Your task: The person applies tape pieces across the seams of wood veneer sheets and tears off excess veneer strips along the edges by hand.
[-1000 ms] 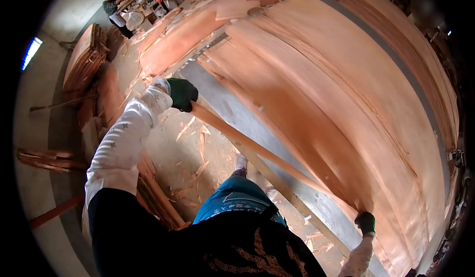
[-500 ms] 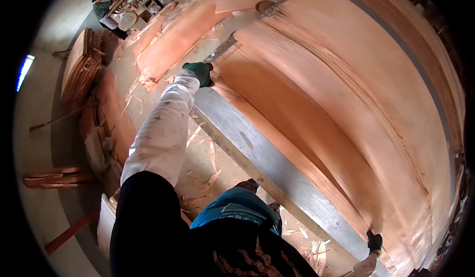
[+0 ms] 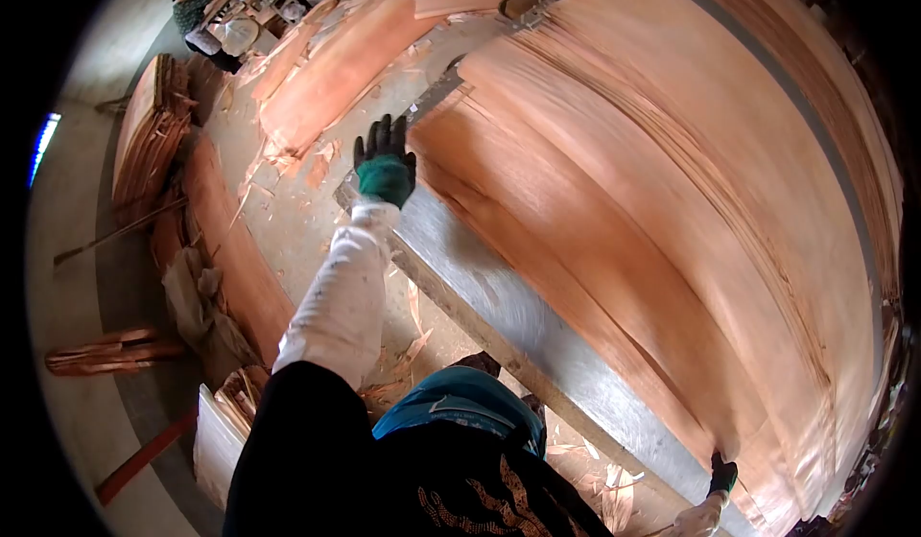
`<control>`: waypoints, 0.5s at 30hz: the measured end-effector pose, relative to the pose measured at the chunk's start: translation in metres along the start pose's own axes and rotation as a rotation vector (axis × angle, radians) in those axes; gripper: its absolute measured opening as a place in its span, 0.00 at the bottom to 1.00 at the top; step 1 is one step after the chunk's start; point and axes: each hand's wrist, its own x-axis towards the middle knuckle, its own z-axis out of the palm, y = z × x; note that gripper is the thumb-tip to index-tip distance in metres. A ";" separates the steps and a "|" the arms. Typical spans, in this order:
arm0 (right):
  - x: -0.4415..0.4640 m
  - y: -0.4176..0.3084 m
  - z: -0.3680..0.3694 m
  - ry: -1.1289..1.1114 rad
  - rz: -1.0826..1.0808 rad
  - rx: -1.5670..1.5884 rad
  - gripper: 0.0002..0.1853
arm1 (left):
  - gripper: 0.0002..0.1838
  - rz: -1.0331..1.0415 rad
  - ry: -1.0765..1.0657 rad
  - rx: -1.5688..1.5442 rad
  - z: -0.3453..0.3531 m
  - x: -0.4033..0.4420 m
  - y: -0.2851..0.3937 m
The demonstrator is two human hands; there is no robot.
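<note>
My left hand (image 3: 386,163), in a black and green glove, is raised at the far left corner of the metal-topped table (image 3: 518,302). Its fingers are spread and hold nothing. Beside it lies the end of a long reddish wood veneer sheet (image 3: 585,292), which runs along the table's front edge with a slight buckle. My right hand (image 3: 722,477), gloved too, is at the sheet's near right corner, fingers closed on its edge; the fingertips are partly hidden. More veneer sheets (image 3: 652,177) lie in overlapping layers behind it.
Veneer sheets (image 3: 336,81) and scraps cover the floor beyond the table. A veneer stack (image 3: 149,139) leans by the left wall. Farther back, a person (image 3: 200,24) stands at a cluttered bench. A white board (image 3: 219,446) stands at lower left.
My left hand has let go of the veneer sheet's far edge and spread its fingers. The sheet's raised bulge now lies flatter. My right hand stays at the near corner.
</note>
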 end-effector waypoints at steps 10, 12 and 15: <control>0.009 0.006 0.005 -0.007 -0.011 0.045 0.30 | 0.30 0.157 0.051 -0.267 0.013 -0.064 0.050; 0.009 0.008 0.005 0.001 -0.022 0.026 0.30 | 0.30 0.121 0.025 -0.253 0.016 -0.066 0.050; 0.014 0.016 0.011 0.040 -0.081 0.010 0.31 | 0.31 0.088 0.007 -0.308 0.015 -0.065 0.052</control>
